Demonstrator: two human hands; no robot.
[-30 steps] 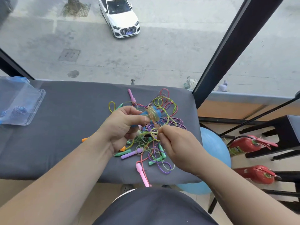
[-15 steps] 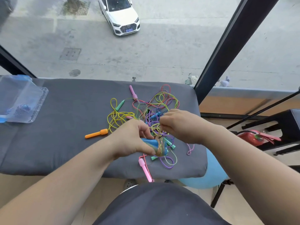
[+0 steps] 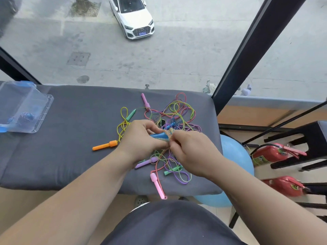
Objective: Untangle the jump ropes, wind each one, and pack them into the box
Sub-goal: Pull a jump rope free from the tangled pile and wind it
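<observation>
Since half a second ago the left hand (image 3: 141,138) has moved away from the near edge and the right hand (image 3: 192,152) has drawn back toward it, so the two now meet over the middle of the tangle. The left hand grips a blue handle (image 3: 158,135), its fingers curled round it. The right hand's fingertips pinch a pale cord (image 3: 170,133) bunched at that handle's end. How the cord is wound there is too blurred to tell.

Below the hands, the tangle of jump ropes (image 3: 177,110) lies on the right half of the grey padded surface (image 3: 70,138), with yellow, green, pink and purple loops spreading from near the far edge to near the near edge. An orange handle (image 3: 104,145) lies apart to the left of the hands, joined to a yellow cord (image 3: 123,121). A green handle (image 3: 131,114) and a pink handle (image 3: 145,100) lie toward the far edge. A purple handle (image 3: 146,162) and a second green handle (image 3: 172,170) lie under the wrists, and a second pink handle (image 3: 157,185) reaches the near edge.

The clear box (image 3: 44,110) stands open at the far left corner with one wound blue rope (image 3: 26,118) inside.

Past the right edge are a blue ball (image 3: 235,156) and two red fire extinguishers (image 3: 270,153) on the floor.
</observation>
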